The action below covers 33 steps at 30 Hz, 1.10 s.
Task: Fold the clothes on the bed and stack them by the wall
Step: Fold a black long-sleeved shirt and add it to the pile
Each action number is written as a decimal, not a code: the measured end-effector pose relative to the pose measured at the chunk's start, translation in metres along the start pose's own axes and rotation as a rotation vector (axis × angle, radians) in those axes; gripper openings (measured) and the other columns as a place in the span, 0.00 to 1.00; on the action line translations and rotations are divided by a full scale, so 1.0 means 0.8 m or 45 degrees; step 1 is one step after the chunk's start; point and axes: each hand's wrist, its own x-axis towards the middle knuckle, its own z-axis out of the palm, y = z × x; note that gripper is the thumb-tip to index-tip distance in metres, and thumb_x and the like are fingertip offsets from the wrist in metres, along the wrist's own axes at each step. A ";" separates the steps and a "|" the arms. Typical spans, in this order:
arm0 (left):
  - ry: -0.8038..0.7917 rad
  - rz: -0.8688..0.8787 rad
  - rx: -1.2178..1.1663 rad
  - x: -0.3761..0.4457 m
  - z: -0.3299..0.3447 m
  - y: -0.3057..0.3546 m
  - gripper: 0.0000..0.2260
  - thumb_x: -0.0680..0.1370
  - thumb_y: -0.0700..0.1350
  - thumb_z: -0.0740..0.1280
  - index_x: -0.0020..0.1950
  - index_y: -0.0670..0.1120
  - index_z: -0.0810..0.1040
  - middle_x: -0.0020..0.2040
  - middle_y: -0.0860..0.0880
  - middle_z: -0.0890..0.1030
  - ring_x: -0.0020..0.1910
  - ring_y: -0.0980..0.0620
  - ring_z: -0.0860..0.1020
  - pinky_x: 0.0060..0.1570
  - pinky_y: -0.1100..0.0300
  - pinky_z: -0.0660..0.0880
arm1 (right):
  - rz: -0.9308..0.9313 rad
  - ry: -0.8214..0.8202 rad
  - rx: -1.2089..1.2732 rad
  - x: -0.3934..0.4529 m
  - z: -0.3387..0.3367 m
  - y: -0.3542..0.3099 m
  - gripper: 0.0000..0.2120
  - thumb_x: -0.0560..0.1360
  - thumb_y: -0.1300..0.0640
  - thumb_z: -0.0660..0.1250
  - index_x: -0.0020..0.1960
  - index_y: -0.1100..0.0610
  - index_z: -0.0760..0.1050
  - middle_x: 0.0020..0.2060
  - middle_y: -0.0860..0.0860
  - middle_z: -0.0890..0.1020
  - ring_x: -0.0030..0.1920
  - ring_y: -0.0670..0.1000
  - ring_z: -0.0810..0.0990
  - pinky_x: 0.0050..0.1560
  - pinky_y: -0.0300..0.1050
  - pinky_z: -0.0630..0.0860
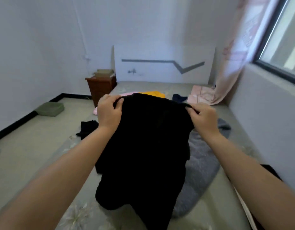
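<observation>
Pale-walled bedroom; landmark: grey-green floral-print bed (43, 150) running to a white headboard (160, 63).

Item 1: large black soft-fabric garment (143, 146), held up over the middle of the bed, top edge stretched between both hands, lower part pooled on the bed.
Left hand (108, 112): fingers curled, pinching the garment's upper left corner.
Right hand (203, 117): fingers curled, pinching the upper right corner.
Item 2: grey fuzzy cloth (203, 163), on the bed beneath and right of the garment.
Item 3: small black crumpled piece (87, 128), left side of the bed.
Item 4: yellow garment (153, 94) and pink garment (126, 93), far end of the bed near the headboard.
Item 5: folded pink checked cloth (199, 95), far right corner of the bed by the wall.

Risks, judged: bunched hem could fold in crooked; a shallow pinch may slip; trailing fabric may drag the grey cloth along.
</observation>
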 end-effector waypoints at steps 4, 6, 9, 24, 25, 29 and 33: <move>0.213 0.079 0.056 0.034 -0.047 0.085 0.10 0.77 0.39 0.62 0.53 0.35 0.79 0.50 0.35 0.79 0.52 0.39 0.74 0.52 0.59 0.63 | -0.122 0.293 -0.057 0.043 -0.089 -0.038 0.11 0.73 0.62 0.64 0.44 0.69 0.80 0.37 0.68 0.81 0.40 0.64 0.79 0.41 0.51 0.68; 0.331 0.129 0.107 0.051 -0.069 0.111 0.10 0.78 0.40 0.61 0.53 0.36 0.78 0.51 0.35 0.78 0.53 0.39 0.73 0.52 0.59 0.61 | -0.075 0.478 -0.117 0.056 -0.131 -0.036 0.12 0.73 0.61 0.63 0.45 0.68 0.80 0.38 0.68 0.80 0.40 0.65 0.78 0.40 0.50 0.65; 0.378 0.177 0.197 0.056 -0.090 0.131 0.10 0.78 0.40 0.60 0.52 0.36 0.78 0.50 0.35 0.78 0.53 0.38 0.73 0.52 0.58 0.61 | -0.085 0.464 -0.226 0.054 -0.175 -0.025 0.09 0.74 0.63 0.64 0.44 0.69 0.80 0.38 0.69 0.79 0.40 0.65 0.78 0.37 0.50 0.63; 0.373 0.471 0.479 0.032 -0.111 0.204 0.09 0.71 0.40 0.63 0.39 0.35 0.81 0.37 0.36 0.80 0.41 0.34 0.77 0.40 0.44 0.72 | -0.082 0.241 -0.427 0.058 -0.261 -0.021 0.10 0.76 0.59 0.62 0.49 0.64 0.80 0.44 0.63 0.82 0.45 0.63 0.78 0.47 0.50 0.66; 0.357 0.465 0.495 0.028 -0.112 0.204 0.12 0.73 0.41 0.62 0.40 0.35 0.81 0.38 0.36 0.80 0.42 0.34 0.77 0.41 0.44 0.72 | -0.077 0.225 -0.473 0.053 -0.260 -0.020 0.11 0.76 0.59 0.62 0.49 0.64 0.80 0.45 0.62 0.81 0.45 0.63 0.78 0.47 0.50 0.64; 0.269 0.430 0.568 0.009 -0.116 0.199 0.19 0.76 0.46 0.54 0.43 0.34 0.79 0.41 0.36 0.80 0.46 0.35 0.76 0.44 0.45 0.70 | -0.155 0.339 -0.494 0.037 -0.249 -0.020 0.15 0.75 0.58 0.59 0.44 0.66 0.80 0.39 0.64 0.81 0.38 0.64 0.78 0.44 0.51 0.66; 0.390 0.357 0.438 0.005 -0.122 0.204 0.10 0.76 0.38 0.61 0.43 0.33 0.78 0.40 0.35 0.79 0.43 0.35 0.76 0.43 0.47 0.70 | 0.126 0.422 -0.313 0.044 -0.251 -0.023 0.12 0.77 0.59 0.60 0.46 0.66 0.78 0.44 0.64 0.80 0.44 0.64 0.78 0.43 0.49 0.65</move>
